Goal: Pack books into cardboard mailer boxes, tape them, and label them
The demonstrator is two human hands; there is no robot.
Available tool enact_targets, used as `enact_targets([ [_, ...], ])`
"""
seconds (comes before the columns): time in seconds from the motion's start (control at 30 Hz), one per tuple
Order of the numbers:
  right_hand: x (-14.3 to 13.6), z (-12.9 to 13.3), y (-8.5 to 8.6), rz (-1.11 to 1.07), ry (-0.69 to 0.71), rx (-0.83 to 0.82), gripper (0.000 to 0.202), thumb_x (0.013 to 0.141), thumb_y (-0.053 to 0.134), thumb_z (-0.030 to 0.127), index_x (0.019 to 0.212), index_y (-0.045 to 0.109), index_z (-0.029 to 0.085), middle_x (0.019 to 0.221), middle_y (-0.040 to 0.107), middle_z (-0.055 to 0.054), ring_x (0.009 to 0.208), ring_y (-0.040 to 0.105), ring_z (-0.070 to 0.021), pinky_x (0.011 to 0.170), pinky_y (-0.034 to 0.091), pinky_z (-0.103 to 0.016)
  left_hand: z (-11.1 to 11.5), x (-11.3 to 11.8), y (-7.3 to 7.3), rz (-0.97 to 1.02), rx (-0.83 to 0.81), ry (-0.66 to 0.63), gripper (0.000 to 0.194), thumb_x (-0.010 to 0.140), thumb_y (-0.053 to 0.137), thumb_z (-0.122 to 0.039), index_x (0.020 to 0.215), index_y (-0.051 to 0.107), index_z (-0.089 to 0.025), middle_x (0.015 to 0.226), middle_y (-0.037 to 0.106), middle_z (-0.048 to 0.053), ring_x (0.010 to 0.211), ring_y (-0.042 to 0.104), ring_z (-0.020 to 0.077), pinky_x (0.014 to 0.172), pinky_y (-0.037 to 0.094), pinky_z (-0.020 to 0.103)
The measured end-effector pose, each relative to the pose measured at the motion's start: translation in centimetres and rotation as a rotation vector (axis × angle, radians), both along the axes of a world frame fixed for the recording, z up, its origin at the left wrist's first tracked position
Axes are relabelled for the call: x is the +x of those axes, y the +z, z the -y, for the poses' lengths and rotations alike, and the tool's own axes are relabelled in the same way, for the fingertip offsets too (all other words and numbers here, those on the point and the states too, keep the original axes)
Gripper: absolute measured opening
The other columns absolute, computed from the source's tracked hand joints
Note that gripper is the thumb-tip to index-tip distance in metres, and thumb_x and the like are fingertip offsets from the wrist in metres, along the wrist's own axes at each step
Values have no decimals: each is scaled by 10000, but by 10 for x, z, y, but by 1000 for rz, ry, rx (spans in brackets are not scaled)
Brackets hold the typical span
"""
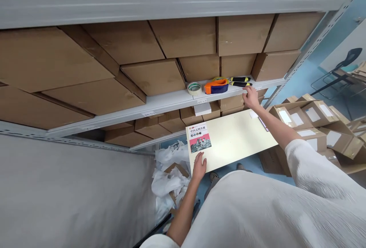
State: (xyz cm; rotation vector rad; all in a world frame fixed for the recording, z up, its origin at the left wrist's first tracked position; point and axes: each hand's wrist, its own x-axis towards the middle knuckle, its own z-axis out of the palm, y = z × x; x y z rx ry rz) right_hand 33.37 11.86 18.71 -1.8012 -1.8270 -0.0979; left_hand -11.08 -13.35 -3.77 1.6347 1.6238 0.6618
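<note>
My left hand (199,166) rests with fingers extended at the near edge of a pale board (228,137), just below a thin book (200,138) with a white and pink cover. Over by the shelf edge, my right hand (251,97) is raised with thumb and fingers apart. Its fingertips are close to the black and yellow handles (241,84) of a tool on the shelf; whether they touch is unclear. Left of those handles sit an orange and blue tape dispenser (216,86) and a roll of tape (195,88).
Brown cartons (183,37) fill the grey shelving (171,5). A small white box (202,109) lies under the shelf edge. Crumpled white packing material (171,175) is on the floor at left of the board. Opened cartons with labels (313,114) are stacked at right, near a black chair (347,59).
</note>
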Motion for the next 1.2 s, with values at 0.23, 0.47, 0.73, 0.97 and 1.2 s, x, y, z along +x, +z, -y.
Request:
enact_targets([
  [0.23,43,-66,31,101,136,-112,304,977,547,319,1181,704,158,1311,658,-234,1203,523,-413,1049,447,-603,27,76,9,96,-4,92,503,1021,515,-359,1499,587,-218,1579,586,170,1470,578,316,1260,447,573],
  [0.47,66,-97,27,160,271,-155,220,962,611,359,1066,678,178,1114,704,-207,1113,534,-396,1001,449,-569,71,125,10,165,-85,206,506,1010,560,-426,1474,600,-228,1520,601,197,1237,719,310,1074,580,542],
  [0.73,71,-73,27,42,258,-158,278,955,654,412,1127,591,203,1062,697,-167,1066,574,-370,955,471,-481,63,126,16,161,-137,184,628,1018,560,-418,1612,462,-239,1550,582,197,1241,715,280,1080,577,519],
  [0.97,82,56,-51,-231,44,-314,275,885,637,382,1102,534,249,966,685,-43,857,625,-259,743,459,-342,42,141,17,173,-192,150,724,1016,514,-344,1704,307,-263,1524,602,180,1178,731,227,1010,598,420],
  [1.2,89,145,-160,-133,-153,-809,236,903,637,275,1122,566,221,1125,706,-119,916,683,-278,725,470,-350,40,148,19,150,-270,98,735,1028,513,-364,1722,282,-285,1554,585,165,1192,726,214,1007,591,388],
])
